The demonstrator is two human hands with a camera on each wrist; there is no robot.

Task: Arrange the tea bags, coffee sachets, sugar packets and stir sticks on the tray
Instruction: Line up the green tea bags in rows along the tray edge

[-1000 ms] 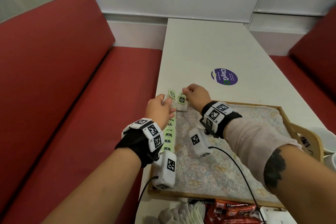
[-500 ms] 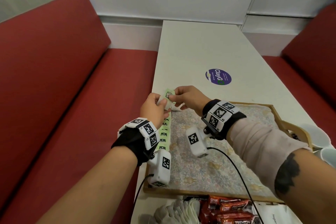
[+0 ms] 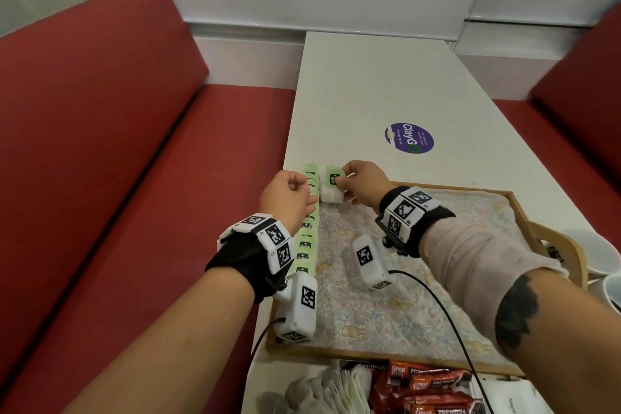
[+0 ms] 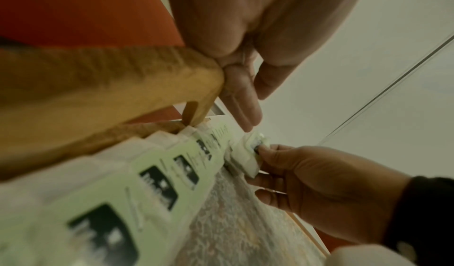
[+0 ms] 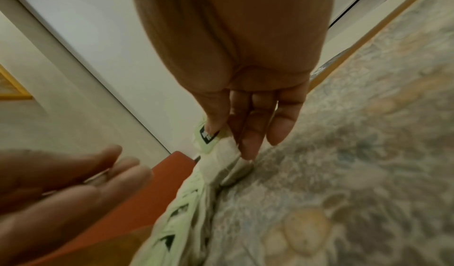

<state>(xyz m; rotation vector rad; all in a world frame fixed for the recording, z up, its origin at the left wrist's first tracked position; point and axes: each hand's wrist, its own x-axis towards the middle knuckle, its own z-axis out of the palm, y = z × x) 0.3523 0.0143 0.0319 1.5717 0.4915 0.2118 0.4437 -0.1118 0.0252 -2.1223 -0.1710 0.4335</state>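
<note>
A wooden tray with a floral liner lies on the white table. A row of tea bags with green tags runs along its left edge, seen close in the left wrist view and in the right wrist view. My right hand pinches one more tea bag at the tray's far left corner, beside the end of the row; its thumb is on the green tag. My left hand hovers over the row just left of it, fingers relaxed and holding nothing.
At the table's near edge lie a pile of loose tea bags, red coffee sachets and white packets. White cups stand right of the tray. A purple sticker is beyond it. A red bench runs along the left.
Half a second ago both hands held the tea bag lifted between them. Now the left hand has let go and drawn back, and the right hand has brought the bag down to the tray's corner.
</note>
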